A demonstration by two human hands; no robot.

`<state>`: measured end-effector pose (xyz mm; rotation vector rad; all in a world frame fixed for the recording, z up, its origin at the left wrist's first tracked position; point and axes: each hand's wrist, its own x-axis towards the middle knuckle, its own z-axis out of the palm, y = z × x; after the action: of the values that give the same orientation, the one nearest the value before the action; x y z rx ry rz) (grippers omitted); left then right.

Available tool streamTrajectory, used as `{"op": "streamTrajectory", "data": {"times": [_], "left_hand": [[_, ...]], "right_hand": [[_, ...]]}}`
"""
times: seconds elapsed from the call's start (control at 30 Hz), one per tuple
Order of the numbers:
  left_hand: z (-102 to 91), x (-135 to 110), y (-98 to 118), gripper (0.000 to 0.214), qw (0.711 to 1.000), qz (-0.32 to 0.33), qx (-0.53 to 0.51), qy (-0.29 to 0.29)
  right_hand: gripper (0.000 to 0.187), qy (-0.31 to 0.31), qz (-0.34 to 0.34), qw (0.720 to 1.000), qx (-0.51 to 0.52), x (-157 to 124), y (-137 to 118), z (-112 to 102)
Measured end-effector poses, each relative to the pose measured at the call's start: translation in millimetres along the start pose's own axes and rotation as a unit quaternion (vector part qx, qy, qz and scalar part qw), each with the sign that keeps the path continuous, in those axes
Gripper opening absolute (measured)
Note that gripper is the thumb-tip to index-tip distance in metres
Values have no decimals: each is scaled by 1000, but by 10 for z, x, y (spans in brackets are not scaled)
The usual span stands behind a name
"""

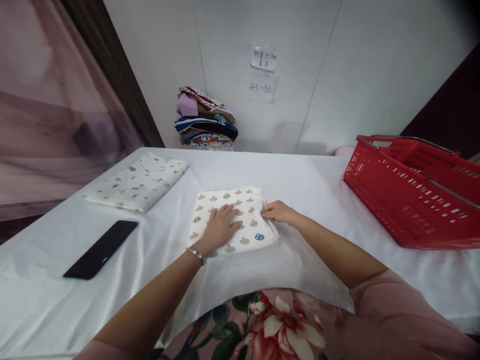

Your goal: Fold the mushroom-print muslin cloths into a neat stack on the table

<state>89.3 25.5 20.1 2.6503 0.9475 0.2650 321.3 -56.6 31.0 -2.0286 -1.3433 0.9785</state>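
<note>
Folded mushroom-print cloth on white tablecloth.
Left hand spread flat on its top face; right hand closed, pinching the cloth's right edge.

The basket by the table's right edge is cut off by the picture's side. Beyond the far edge, the support under the clothes pile is hidden. The left hand covers part of the folded cloth.
</note>
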Motion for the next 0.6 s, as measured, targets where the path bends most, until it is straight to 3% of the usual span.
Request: {"op": "streamTrajectory", "data": {"times": [0.1,0.2,0.37,0.6], "left_hand": [[5,-4,0,45,1000,6,14,5],[15,-7,-8,46,1000,14,25,12],[34,-4,-28,46,999,13,29,17],[44,2,-34,44,999,19,35,27]], "right_hand": [[15,48,-12,996,-79,18,-9,0],[16,50,-11,990,-129,30,-53,15],[6,7,10,996,-91,10,-148,74],[11,-79,81,993,-17,-89,-187,45]]}}
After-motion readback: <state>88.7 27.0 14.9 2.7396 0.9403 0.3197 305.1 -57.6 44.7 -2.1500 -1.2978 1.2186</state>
